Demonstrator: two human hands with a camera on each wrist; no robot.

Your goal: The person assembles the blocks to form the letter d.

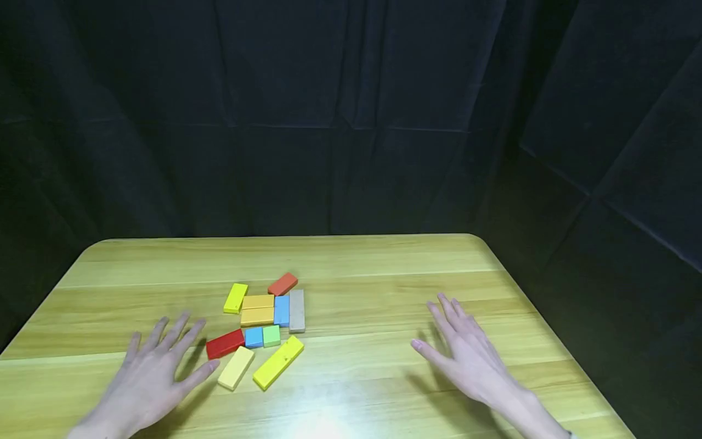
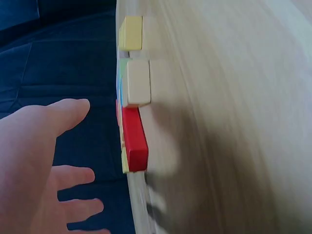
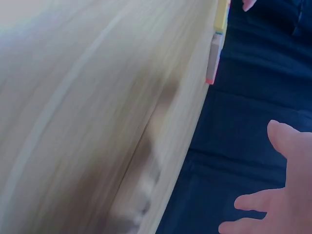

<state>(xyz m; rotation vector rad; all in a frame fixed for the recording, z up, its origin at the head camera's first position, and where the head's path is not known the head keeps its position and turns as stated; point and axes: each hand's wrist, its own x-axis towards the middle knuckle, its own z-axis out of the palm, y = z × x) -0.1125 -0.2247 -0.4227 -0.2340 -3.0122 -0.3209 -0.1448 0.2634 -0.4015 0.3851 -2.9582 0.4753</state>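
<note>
Head view: red block [image 1: 225, 344] is lying just right of your left hand [image 1: 147, 379], long side slanting away rightward; your right hand [image 1: 470, 358] is hovering farther off; both spread, empty.

Head view looks down, wrist views low, all sharing the blocks [image 1: 255, 337].

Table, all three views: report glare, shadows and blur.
Head: white glare on the table at the bottom edge, shadows beside the left hand and right hand; left wrist: soft-edged shadow beside the red block; right wrist: blurry shadows, upper left corner washed pale.
</note>
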